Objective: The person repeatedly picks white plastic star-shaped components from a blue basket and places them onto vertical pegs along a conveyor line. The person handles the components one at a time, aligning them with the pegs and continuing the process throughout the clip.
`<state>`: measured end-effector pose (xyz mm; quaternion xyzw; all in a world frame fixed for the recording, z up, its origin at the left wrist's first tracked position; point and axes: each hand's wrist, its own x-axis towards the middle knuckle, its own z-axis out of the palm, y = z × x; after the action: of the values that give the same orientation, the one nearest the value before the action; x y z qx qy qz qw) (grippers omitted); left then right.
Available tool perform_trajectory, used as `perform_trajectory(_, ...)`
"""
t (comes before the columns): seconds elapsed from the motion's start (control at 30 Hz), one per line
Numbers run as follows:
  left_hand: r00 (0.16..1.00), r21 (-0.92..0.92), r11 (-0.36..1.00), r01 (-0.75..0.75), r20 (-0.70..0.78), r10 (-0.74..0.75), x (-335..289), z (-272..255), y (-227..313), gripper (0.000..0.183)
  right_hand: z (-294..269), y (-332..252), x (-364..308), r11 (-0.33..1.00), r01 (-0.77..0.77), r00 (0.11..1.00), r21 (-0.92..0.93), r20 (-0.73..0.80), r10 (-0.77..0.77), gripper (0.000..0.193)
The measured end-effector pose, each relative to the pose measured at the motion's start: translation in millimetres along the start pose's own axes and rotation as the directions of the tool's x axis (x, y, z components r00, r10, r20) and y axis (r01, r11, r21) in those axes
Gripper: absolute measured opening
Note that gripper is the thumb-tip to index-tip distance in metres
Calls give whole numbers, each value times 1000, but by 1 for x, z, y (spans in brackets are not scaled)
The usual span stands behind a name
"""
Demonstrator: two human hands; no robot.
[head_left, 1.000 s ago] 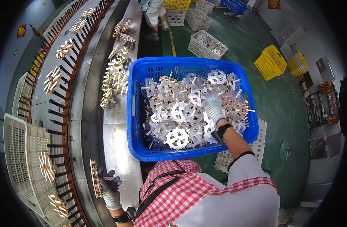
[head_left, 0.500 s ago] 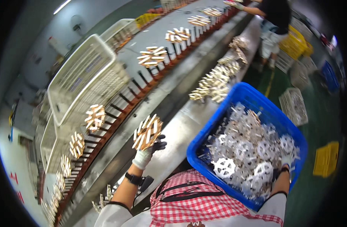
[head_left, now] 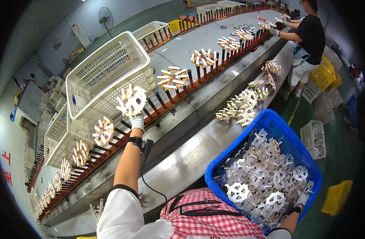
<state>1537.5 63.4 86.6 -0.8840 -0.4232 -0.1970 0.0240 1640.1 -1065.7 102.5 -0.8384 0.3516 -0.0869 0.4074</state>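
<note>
Factory workshop, pegged conveyor line [head_left: 178, 51], heaped metal parts [head_left: 266, 175], plastic crates [head_left: 107, 73], co-worker [head_left: 311, 34]

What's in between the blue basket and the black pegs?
The head view shows a shiny grey counter, with a pile of shiny parts on it.

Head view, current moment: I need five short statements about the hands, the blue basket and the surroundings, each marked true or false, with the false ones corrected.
1. The left hand holds a metal disc fitted with rods. True.
2. The right hand is at a yellow crate. False: it is in the blue basket, near its right side; whether its fingers grip a part is unclear.
3. The apron is red-and-white checked. True.
4. The standing fan is at the upper right of the picture. False: it is at the upper left.
5. The co-worker wears a dark top. True.
</note>
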Motion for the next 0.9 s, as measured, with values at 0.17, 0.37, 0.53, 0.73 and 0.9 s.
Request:
perform_trajectory(0.17, 937, -638, 765, -95, -316, -147, -10, 2, -31, 39, -11, -33, -56, 939, -25, 995, 343, -83, 57, 24)
perform_trajectory(0.37, 940, -4, 997, -74, -334, 69, -40, 15, -46, 54, -31, -19, -91, 794, 215, 976, 568, -107, -188, 41)
perform_trajectory(0.53, 937, -185, 929, 322, -80, -341, -98, 6, -165, 51, 114, 4, -105, 691, 651, 742, -316, 70, -667, 52)
perform_trajectory(0.73, 988, -965, 215, 151, 145, -42, -193, -129, 59, 31, 129, -67, -251, 715, 9, 952, 699, 213, -220, 55)
perform_trajectory(0.9, 972, -722, 667, -185, -237, 13, -86, -220, 13, 29, 161, -141, -321, 592, -127, 864, 796, 381, -328, 56)
